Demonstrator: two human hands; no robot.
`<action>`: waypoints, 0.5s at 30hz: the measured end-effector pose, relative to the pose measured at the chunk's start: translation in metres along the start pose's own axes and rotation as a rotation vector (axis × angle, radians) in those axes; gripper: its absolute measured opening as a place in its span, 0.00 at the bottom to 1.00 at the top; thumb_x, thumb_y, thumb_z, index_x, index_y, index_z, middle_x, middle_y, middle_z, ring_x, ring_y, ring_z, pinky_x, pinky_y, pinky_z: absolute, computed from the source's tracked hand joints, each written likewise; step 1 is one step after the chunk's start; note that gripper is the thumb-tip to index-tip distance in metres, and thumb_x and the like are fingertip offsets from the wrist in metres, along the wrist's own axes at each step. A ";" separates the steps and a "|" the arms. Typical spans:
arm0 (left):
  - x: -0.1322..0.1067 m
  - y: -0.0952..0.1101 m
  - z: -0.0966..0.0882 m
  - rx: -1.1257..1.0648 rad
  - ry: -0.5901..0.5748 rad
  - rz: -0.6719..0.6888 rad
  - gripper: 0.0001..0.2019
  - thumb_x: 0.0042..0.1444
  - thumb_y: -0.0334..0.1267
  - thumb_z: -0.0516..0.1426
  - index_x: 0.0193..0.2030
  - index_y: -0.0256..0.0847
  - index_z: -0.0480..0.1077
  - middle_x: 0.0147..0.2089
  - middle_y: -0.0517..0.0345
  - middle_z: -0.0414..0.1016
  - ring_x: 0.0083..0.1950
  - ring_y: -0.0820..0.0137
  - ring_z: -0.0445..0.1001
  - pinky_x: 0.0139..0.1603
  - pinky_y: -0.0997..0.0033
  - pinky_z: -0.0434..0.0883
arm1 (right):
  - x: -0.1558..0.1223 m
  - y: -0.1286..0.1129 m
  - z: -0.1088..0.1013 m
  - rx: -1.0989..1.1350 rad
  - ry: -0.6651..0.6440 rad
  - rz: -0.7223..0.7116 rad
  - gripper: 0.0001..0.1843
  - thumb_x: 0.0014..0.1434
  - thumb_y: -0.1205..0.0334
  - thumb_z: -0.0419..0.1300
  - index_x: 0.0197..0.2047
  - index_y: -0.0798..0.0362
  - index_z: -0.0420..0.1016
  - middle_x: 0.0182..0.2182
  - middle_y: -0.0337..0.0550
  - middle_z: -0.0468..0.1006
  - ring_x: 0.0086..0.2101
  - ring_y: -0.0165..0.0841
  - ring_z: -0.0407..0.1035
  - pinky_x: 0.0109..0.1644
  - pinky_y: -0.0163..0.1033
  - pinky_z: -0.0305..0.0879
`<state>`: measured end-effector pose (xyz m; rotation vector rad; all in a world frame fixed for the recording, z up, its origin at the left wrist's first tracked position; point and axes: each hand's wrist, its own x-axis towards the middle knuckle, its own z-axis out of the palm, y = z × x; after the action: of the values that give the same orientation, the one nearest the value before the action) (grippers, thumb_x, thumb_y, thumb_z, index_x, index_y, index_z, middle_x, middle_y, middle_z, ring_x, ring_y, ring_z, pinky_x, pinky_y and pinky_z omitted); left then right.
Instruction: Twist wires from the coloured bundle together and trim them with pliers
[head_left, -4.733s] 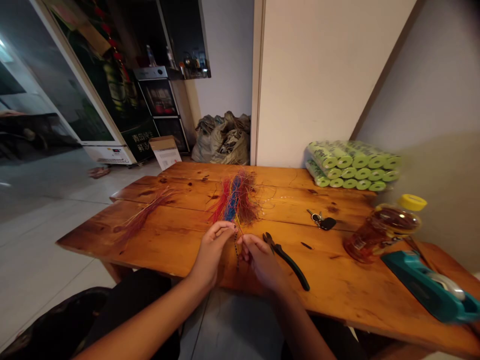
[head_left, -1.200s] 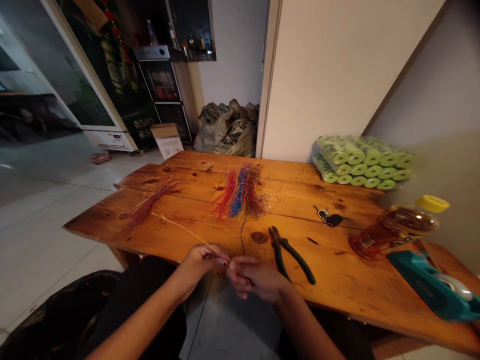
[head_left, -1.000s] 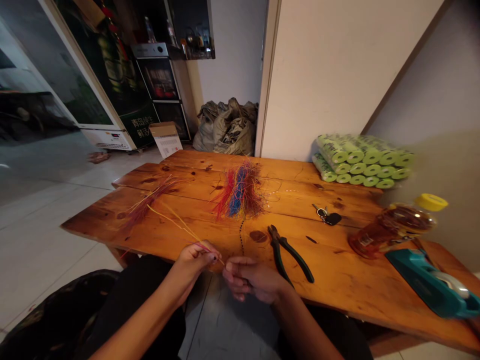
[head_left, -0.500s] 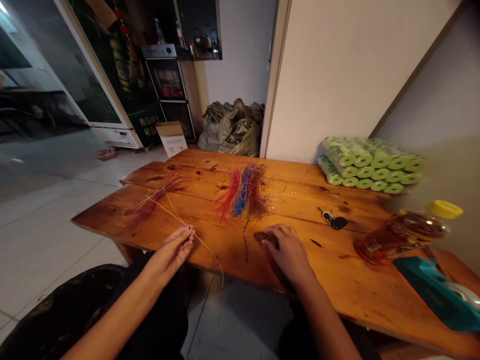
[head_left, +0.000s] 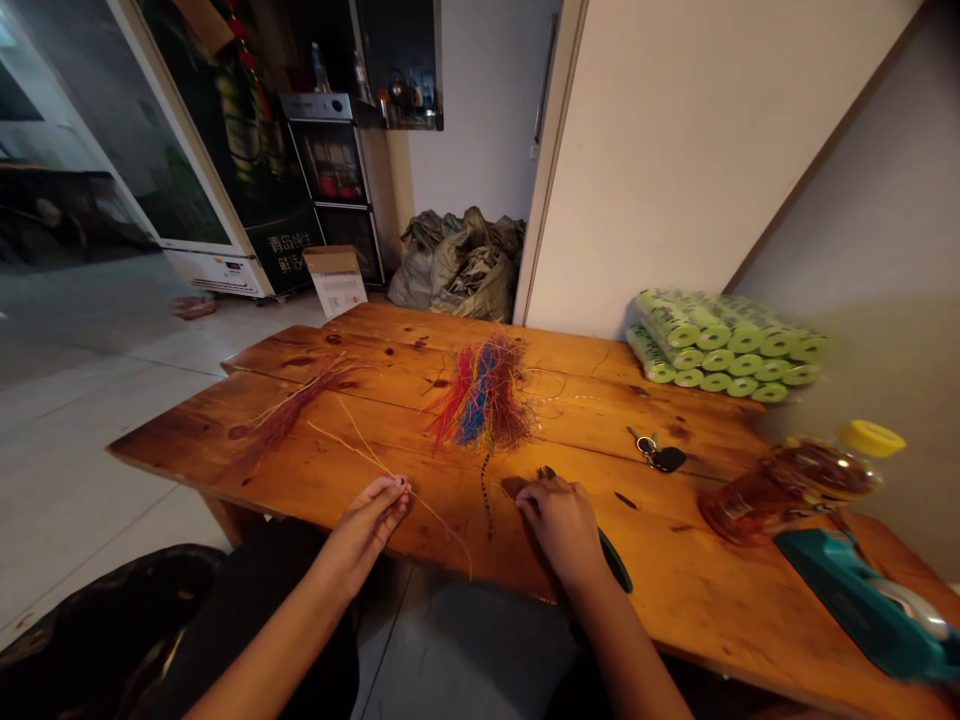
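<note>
Thin yellow strands (head_left: 352,452), like fine wire, are pinched between the thumb and fingers of my left hand (head_left: 375,515) over the table's near edge. Their free ends stick out on both sides. My right hand (head_left: 559,520) rests low at the table, its fingertips drawn together; what they hold, if anything, is hidden. Under and behind that hand lies a tool with a dark green handle (head_left: 615,562), mostly covered, perhaps pliers. Between the hands runs a line of small black beads (head_left: 485,492). Beyond it sits a pile of red, blue and yellow strands (head_left: 487,395).
Another strand bundle (head_left: 296,408) lies on the left of the wooden table (head_left: 420,490). To the right are keys (head_left: 658,452), a yellow-capped bottle (head_left: 791,480), a teal tape dispenser (head_left: 862,600) and stacked green rolls (head_left: 724,345). A black bag (head_left: 105,620) stands at lower left.
My left hand has shifted slightly right and down with the yellow strands. My right hand has turned, and the green-handled tool now shows beside it. The view has tilted a little.
</note>
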<state>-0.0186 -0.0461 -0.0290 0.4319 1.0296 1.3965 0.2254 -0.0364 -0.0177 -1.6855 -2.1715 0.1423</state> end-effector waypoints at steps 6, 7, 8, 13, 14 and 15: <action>0.019 0.014 -0.013 0.215 -0.015 0.004 0.04 0.43 0.24 0.62 0.28 0.34 0.74 0.28 0.56 0.78 0.29 0.76 0.76 0.34 0.84 0.74 | -0.013 0.007 -0.013 0.330 0.189 0.120 0.07 0.56 0.62 0.55 0.32 0.51 0.75 0.29 0.42 0.76 0.31 0.34 0.68 0.36 0.37 0.60; 0.025 0.017 -0.015 0.246 -0.016 -0.004 0.05 0.43 0.23 0.61 0.28 0.34 0.74 0.28 0.55 0.78 0.29 0.76 0.76 0.34 0.84 0.74 | -0.015 0.008 -0.015 0.392 0.255 0.143 0.08 0.56 0.60 0.56 0.32 0.51 0.74 0.28 0.42 0.75 0.29 0.33 0.68 0.34 0.36 0.60; 0.030 0.021 -0.017 0.282 -0.026 -0.023 0.05 0.43 0.23 0.61 0.28 0.34 0.74 0.28 0.54 0.79 0.29 0.75 0.77 0.34 0.83 0.74 | -0.017 0.009 -0.018 0.449 0.321 0.164 0.08 0.56 0.58 0.56 0.31 0.52 0.74 0.27 0.41 0.74 0.28 0.32 0.67 0.33 0.36 0.60; 0.058 0.039 -0.016 0.432 0.011 -0.084 0.06 0.42 0.21 0.61 0.28 0.32 0.74 0.28 0.51 0.79 0.28 0.73 0.77 0.31 0.83 0.74 | -0.025 0.008 -0.029 0.672 0.542 0.258 0.10 0.55 0.56 0.57 0.30 0.54 0.73 0.25 0.41 0.72 0.27 0.32 0.65 0.32 0.36 0.60; 0.063 0.042 -0.015 0.439 0.027 -0.084 0.06 0.42 0.20 0.61 0.28 0.32 0.74 0.28 0.51 0.79 0.27 0.73 0.77 0.31 0.83 0.74 | -0.026 0.007 -0.030 0.710 0.566 0.274 0.10 0.54 0.56 0.58 0.30 0.54 0.73 0.26 0.42 0.73 0.28 0.32 0.65 0.34 0.37 0.61; 0.067 0.045 -0.014 0.434 0.038 -0.080 0.06 0.43 0.19 0.60 0.27 0.31 0.74 0.27 0.50 0.78 0.28 0.73 0.77 0.31 0.82 0.75 | -0.027 0.006 -0.031 0.749 0.589 0.290 0.10 0.54 0.56 0.58 0.30 0.54 0.72 0.27 0.42 0.73 0.29 0.32 0.66 0.35 0.37 0.61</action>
<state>-0.0662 0.0205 -0.0239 0.6745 1.3719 1.1103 0.2470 -0.0653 0.0024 -1.3471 -1.2146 0.4173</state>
